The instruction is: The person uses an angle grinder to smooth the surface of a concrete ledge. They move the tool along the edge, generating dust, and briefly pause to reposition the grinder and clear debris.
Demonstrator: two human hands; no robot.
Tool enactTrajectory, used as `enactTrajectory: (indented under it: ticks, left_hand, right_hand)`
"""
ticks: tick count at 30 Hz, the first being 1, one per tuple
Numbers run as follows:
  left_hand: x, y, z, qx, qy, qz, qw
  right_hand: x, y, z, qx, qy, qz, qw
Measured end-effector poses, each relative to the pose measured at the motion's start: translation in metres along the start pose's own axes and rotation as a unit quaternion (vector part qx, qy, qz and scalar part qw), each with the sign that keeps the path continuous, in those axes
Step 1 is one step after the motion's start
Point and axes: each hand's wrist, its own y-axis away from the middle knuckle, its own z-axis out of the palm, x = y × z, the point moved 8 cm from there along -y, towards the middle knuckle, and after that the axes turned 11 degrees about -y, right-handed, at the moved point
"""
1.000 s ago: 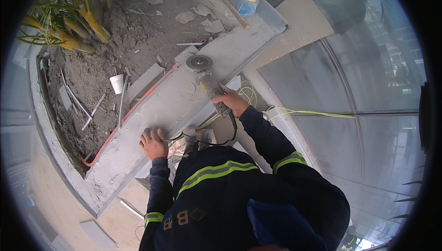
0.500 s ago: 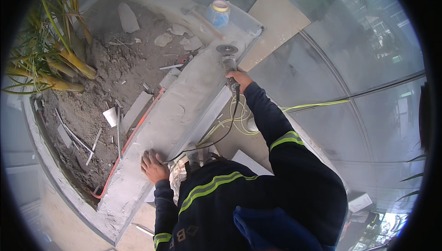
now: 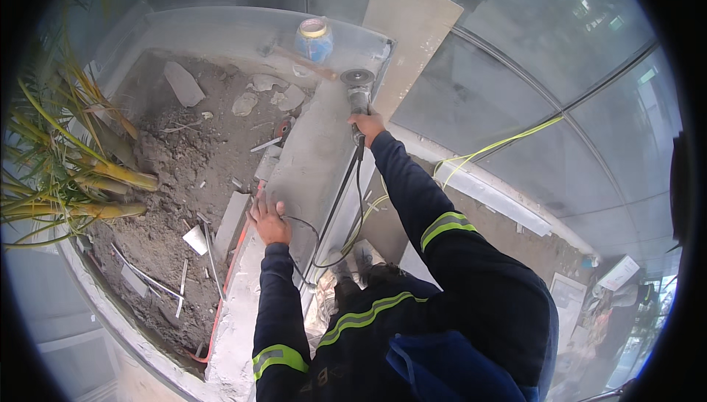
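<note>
Head view. The angle grinder (image 3: 359,92) sits upper centre of the frame, its round disc at the far end of the pale concrete slab (image 3: 309,166) that runs diagonally from lower left toward upper centre. Judged: a rigid, fairly heavy tool for one hand, top-heavy toward the disc end; the body below the disc is the only sensible place to take it, well clear of the disc. The black power cord (image 3: 340,196) trails from its rear down the slab toward the person and is limp; it could snag.

Right hand (image 3: 367,123): arm at full stretch, fingers closed round the rear of the grinder body. Grip looks firm; the thumb side is not resolvable.

Left hand (image 3: 269,219): left of centre, spread open, palm down, flat on the slab top near its left edge. It holds nothing.

Surroundings: bed of dry soil (image 3: 184,181) with rubble left of the slab; palm fronds (image 3: 66,173) at far left; a blue plastic jar with a yellow lid (image 3: 314,39) on the far rim of the planter, just above the grinder; a beige tile (image 3: 409,30) leaning at upper centre; a yellow cable (image 3: 501,144) crossing the grey paving at right.
</note>
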Motion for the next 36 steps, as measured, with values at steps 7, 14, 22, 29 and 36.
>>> enactTrajectory:
  ticks: [7, 14, 22, 29, 36]
  left_hand:
    - [0.005, -0.012, 0.038, 0.024, -0.01, -0.003, 1.0]
    - [0.005, -0.022, 0.048, -0.015, -0.03, 0.018, 0.999]
    - [0.011, -0.027, 0.043, -0.045, -0.032, 0.044, 0.997]
    - [0.015, -0.027, 0.042, -0.041, -0.039, 0.052, 0.997]
    - [0.018, -0.029, 0.037, -0.047, -0.026, 0.052, 0.997]
  right_hand:
    - [-0.008, -0.027, 0.011, 0.075, -0.064, -0.024, 0.995]
    - [0.004, -0.038, 0.035, 0.167, -0.189, -0.054, 0.966]
    - [0.009, -0.032, 0.071, 0.301, -0.107, -0.106, 0.942]
    - [-0.012, -0.03, 0.08, 0.281, -0.133, -0.122, 0.943]
    - [0.01, -0.051, 0.06, 0.254, -0.078, -0.183, 0.946]
